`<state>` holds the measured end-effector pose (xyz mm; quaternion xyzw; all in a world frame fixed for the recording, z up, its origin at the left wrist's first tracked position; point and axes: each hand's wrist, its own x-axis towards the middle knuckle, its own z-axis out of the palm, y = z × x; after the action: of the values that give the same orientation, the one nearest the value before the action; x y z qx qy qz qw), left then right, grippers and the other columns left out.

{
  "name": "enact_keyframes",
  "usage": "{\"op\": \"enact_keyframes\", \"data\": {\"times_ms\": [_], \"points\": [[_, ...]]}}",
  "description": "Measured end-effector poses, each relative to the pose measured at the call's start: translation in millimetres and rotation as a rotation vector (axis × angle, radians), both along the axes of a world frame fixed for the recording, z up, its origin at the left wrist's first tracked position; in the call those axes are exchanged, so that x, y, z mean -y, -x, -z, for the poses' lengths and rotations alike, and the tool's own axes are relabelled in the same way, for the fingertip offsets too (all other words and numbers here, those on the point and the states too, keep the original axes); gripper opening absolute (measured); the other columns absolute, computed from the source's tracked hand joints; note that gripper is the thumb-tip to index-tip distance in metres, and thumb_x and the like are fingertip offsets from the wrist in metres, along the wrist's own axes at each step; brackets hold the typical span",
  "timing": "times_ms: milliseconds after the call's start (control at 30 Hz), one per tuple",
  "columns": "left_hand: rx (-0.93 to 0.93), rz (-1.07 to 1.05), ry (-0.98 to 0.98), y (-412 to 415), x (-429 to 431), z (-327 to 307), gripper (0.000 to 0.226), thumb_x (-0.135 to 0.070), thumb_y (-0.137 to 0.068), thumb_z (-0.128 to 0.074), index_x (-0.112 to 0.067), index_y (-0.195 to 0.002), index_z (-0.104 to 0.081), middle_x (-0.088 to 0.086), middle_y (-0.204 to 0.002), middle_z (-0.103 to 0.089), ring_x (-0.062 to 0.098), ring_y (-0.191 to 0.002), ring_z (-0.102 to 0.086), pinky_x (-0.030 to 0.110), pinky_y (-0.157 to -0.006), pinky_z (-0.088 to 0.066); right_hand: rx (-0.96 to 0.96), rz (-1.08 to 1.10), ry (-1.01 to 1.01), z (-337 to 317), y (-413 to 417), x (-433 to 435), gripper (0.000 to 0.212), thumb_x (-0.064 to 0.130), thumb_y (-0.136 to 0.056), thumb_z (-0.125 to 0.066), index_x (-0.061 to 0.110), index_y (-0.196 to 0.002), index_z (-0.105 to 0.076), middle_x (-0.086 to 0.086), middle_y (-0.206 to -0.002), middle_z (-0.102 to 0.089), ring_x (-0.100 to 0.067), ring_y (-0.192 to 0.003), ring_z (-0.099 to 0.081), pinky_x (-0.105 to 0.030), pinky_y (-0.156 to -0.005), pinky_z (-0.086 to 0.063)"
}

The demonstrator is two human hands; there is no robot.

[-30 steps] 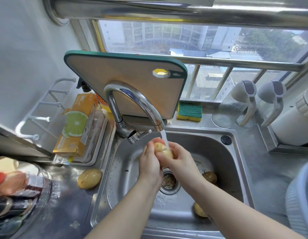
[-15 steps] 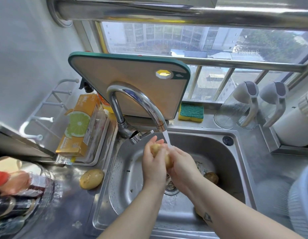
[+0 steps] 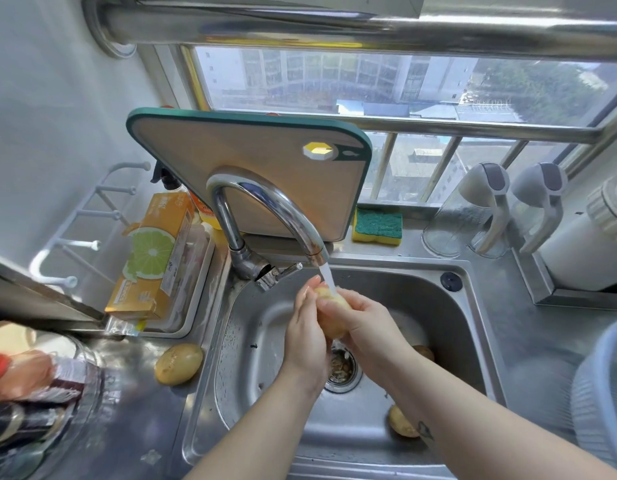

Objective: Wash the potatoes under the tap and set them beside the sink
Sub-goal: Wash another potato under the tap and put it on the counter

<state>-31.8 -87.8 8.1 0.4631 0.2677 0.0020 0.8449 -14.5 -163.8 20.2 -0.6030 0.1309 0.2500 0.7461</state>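
Water runs from the curved tap onto a yellow potato held over the steel sink. My left hand and my right hand both clasp this potato from either side. Two more potatoes lie in the basin: one right of the drain, partly hidden by my right wrist, and one near the front. A further potato rests on the wet counter left of the sink.
A cutting board leans behind the tap. A sponge lies on the back ledge. An orange box sits in a tray at left. Two clear jugs and a white container stand at right. A glass bowl occupies the left front.
My hands have kept turning and rubbing the potato under the stream; more of the potato shows between them now. The other potatoes have not moved.
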Motion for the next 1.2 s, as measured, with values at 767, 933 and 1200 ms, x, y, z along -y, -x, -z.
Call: {"op": "enact_keyframes", "data": {"times_ms": [767, 933, 1200], "points": [[-0.459, 0.049, 0.509, -23, -16, -11, 0.043, -0.032, -0.095, -0.038, -0.005, -0.071, -0.061, 0.012, -0.056, -0.065, 0.024, -0.056, -0.062, 0.029, -0.056, -0.050, 0.613, -0.568, 0.515, -9, -11, 33, 0.056, 0.011, -0.080, -0.071, 0.040, -0.126, -0.055, 0.024, -0.105, -0.062, 0.008, -0.095, -0.057, -0.010, -0.086, -0.043], [-0.465, 0.084, 0.546, -25, -19, -7, 0.039, -0.028, -0.096, -0.035, -0.007, -0.080, -0.064, 0.008, -0.068, -0.066, 0.021, -0.061, -0.065, 0.023, -0.057, -0.050, 0.483, -0.348, 0.382, -2, -13, 22, 0.038, 0.023, -0.069, -0.079, 0.040, -0.102, -0.068, 0.013, -0.069, -0.063, -0.005, -0.065, -0.054, -0.023, -0.070, -0.048], [-0.226, -0.034, 0.277, -6, 2, -6, 0.041, -0.039, -0.099, -0.037, -0.011, -0.111, -0.064, 0.014, -0.104, -0.062, 0.019, -0.081, -0.055, 0.030, -0.069, -0.042, 0.188, -0.011, 0.176, -2, -8, -8, 0.018, 0.018, -0.084, -0.063, 0.001, -0.085, -0.070, -0.015, -0.073, -0.066, -0.013, -0.071, -0.059, -0.024, -0.062, -0.043]]}}
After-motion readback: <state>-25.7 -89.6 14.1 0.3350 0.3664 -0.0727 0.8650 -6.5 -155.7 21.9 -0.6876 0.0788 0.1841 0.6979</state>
